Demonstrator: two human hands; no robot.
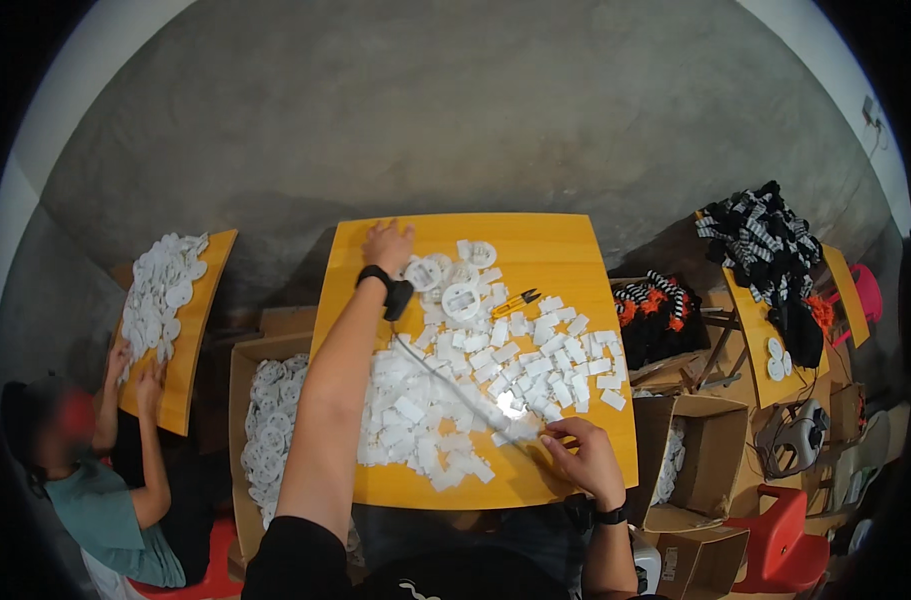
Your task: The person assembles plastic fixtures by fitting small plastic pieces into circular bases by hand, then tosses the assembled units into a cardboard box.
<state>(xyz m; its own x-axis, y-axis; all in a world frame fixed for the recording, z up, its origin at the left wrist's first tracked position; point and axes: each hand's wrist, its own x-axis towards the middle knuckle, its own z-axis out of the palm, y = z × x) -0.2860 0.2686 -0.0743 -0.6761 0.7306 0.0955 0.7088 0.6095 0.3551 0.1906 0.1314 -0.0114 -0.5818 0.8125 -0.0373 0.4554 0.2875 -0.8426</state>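
Note:
My left hand point(387, 244) reaches to the far left of the yellow table point(535, 235). Its fingers are spread on the tabletop beside several round white plastic pieces point(461, 301). At the near right, my right hand point(587, 461) has its thumb and forefinger bent close together by the edge of the spread of small white rectangular pieces point(555, 365). What they pinch, if anything, is too small to make out. Hazy, translucent white pieces point(405, 415) cover the near left. Yellow-and-black snips point(516, 303) lie among the pieces. A thin grey cord point(445, 380) runs across them.
An open carton point(270, 430) of white rings stands left of the table; another carton point(710, 450) is at the right. A co-worker point(125, 500) handles white discs point(160, 290) at a side table. Black-and-white striped fabric items point(765, 240) are heaped at right, above a red stool point(783, 545).

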